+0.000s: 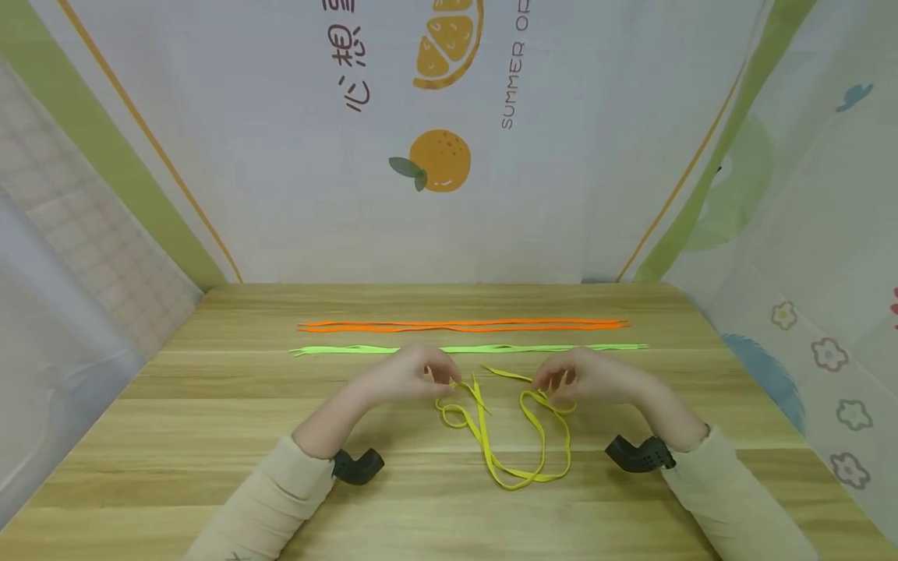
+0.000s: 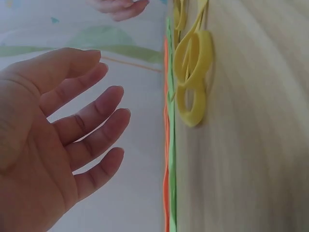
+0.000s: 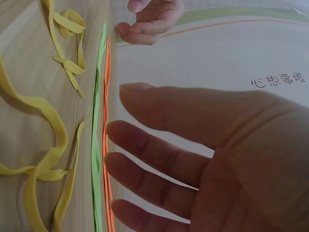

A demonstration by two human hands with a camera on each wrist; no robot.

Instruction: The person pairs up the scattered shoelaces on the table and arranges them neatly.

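A yellow shoelace [image 1: 484, 436] lies in loose loops on the table, its ends toward the back. My left hand [image 1: 410, 375] hovers over the left part of it, fingers loosely bent and nothing between them; the left wrist view shows the palm and spread fingertips [image 2: 116, 96] apart from the lace. Over the right part is my right hand [image 1: 585, 375], also holding nothing, with thumb and fingers [image 3: 140, 179] separated. Behind both hands a green shoelace [image 1: 477, 349] is stretched straight across the table, partly covered by the left hand in the head view.
Farther back, an orange shoelace [image 1: 463, 322] runs parallel to the green one, doubled in two strands. The wooden table [image 1: 210, 436] ends at a white printed cloth [image 1: 316, 210] hanging behind it. Dark curved mounts [image 1: 359, 467] stick out from both wrists.
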